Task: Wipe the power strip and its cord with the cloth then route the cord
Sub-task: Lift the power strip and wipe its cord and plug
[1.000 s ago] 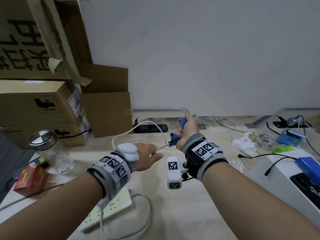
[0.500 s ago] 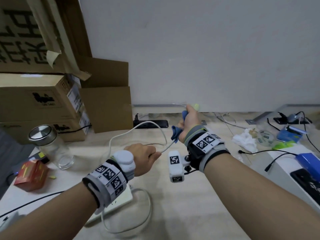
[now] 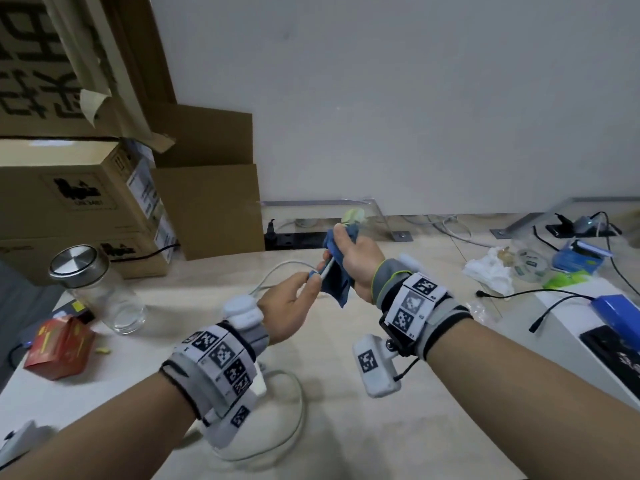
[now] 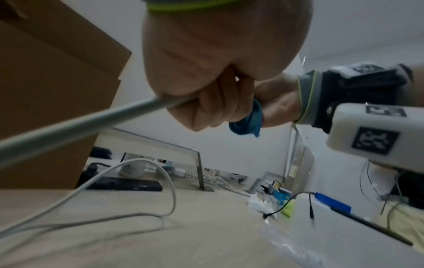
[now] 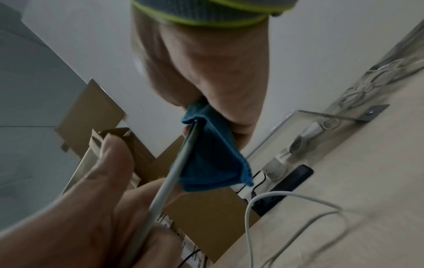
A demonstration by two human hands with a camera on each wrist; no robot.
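Observation:
My left hand (image 3: 294,303) grips the white cord (image 3: 277,268) in a fist, held above the table. Just beyond it my right hand (image 3: 349,258) squeezes a blue cloth (image 3: 337,282) folded round the same cord. The two hands nearly touch. The left wrist view shows the cord (image 4: 80,125) entering the left hand (image 4: 206,101), with the cloth (image 4: 246,123) behind it. In the right wrist view the cord (image 5: 174,174) runs out of the cloth (image 5: 213,163). The white power strip (image 3: 260,384) lies mostly hidden under my left wrist, slack cord looped beside it.
Stacked cardboard boxes (image 3: 69,202) fill the back left. A glass jar with a metal lid (image 3: 93,289) and a red carton (image 3: 59,344) stand at the left. A black power strip (image 3: 294,239) lies by the wall. Crumpled tissue (image 3: 488,268) and a white box (image 3: 571,306) with black cables are at the right.
The gap between the hands has closed: the bare stretch of cord between them is gone and the cloth now sits right by my left fingers.

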